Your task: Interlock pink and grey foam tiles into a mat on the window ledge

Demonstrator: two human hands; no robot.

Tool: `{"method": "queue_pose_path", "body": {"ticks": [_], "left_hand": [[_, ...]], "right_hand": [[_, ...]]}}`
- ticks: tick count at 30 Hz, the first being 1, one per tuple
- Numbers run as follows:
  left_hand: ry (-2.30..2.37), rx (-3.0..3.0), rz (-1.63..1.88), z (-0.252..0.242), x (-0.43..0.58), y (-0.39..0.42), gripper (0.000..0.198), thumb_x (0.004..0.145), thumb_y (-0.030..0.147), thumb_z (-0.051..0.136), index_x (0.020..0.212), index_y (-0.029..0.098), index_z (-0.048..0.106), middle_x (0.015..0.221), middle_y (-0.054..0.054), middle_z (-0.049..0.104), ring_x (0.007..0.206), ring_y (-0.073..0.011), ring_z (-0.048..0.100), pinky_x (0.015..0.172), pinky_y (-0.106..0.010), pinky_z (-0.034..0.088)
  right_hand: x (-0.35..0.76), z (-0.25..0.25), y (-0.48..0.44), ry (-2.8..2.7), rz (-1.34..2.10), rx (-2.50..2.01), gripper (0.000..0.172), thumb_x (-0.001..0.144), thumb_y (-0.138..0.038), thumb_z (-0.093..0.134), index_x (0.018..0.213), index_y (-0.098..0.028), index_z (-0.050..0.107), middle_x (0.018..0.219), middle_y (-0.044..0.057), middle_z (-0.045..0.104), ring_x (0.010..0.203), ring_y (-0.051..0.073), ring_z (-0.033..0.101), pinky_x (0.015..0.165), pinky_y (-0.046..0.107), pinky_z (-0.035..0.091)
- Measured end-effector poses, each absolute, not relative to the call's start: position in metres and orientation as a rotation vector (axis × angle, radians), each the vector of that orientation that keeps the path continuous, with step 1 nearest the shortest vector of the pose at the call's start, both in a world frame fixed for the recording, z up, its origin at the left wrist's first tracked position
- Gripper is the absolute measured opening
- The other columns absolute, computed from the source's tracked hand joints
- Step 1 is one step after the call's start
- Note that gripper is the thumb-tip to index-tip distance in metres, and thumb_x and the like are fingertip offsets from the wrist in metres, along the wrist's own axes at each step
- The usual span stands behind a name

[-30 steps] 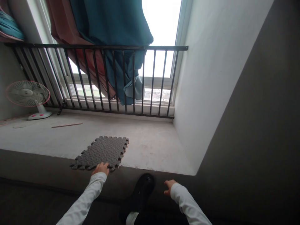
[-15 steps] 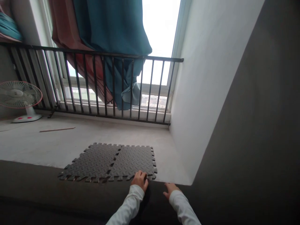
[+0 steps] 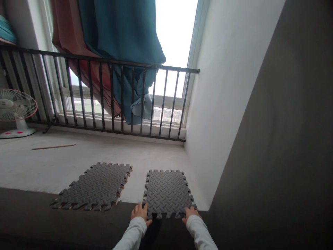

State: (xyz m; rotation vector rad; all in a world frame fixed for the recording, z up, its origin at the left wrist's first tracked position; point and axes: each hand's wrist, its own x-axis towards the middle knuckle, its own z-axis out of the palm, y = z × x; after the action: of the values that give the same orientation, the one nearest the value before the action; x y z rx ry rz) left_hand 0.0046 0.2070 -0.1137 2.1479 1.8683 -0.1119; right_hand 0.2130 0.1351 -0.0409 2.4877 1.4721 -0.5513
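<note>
Our right tile (image 3: 167,191) has come away from the left tile (image 3: 95,185) since the earlier frame: half a second ago the two lay edge to edge, and now a strip of bare ledge (image 3: 156,156) shows between them. Our right hand (image 3: 191,213), near the wall corner then, has come to the right tile's near right corner, while our left hand (image 3: 140,212) has shifted to its near left one. Both hands are closed narrowly on those corners, so we hold the right tile between them, its near edge jutting past the ledge's front. Whether it rests flat or is slightly raised we cannot tell. It looks about square, with no clear long axis; its toothed near edge faces us, and its sides run almost straight away toward the railing (image 3: 112,93). We see the left tile turned more askew, its sides slanting from near left to far right, its near edge also past the ledge's front. Beyond it lie a stick (image 3: 53,147), roughly crosswise to us, and a fan (image 3: 17,107) farther left.
</note>
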Motion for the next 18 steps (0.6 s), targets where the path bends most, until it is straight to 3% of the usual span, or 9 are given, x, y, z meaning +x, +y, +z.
{"method": "queue_pose_path", "body": {"ticks": [5,18], "left_hand": [[1.868,2.071,-0.003,-0.129,0.007,0.207,0.069,0.058,0.033,0.059,0.123,0.026,0.036,0.128,-0.011,0.036,0.119,-0.0259,0.03,0.089,-0.039,0.034],[2.07,2.012,0.15,-0.123,0.027,0.2,0.059,0.059,0.03,0.055,0.116,0.023,0.043,0.122,-0.009,0.038,0.117,-0.0246,0.027,0.088,-0.036,0.032]], "right_hand": [[0.205,-0.051,0.137,1.495,-0.56,2.476,0.052,0.064,-0.027,0.06,0.113,-0.027,0.047,0.128,0.011,0.037,0.117,0.027,0.035,0.089,0.044,0.037],[0.211,-0.062,0.137,1.467,-0.591,2.503,0.055,0.064,-0.027,0.059,0.117,-0.026,0.043,0.131,0.011,0.032,0.117,0.025,0.035,0.09,0.04,0.036]]}}
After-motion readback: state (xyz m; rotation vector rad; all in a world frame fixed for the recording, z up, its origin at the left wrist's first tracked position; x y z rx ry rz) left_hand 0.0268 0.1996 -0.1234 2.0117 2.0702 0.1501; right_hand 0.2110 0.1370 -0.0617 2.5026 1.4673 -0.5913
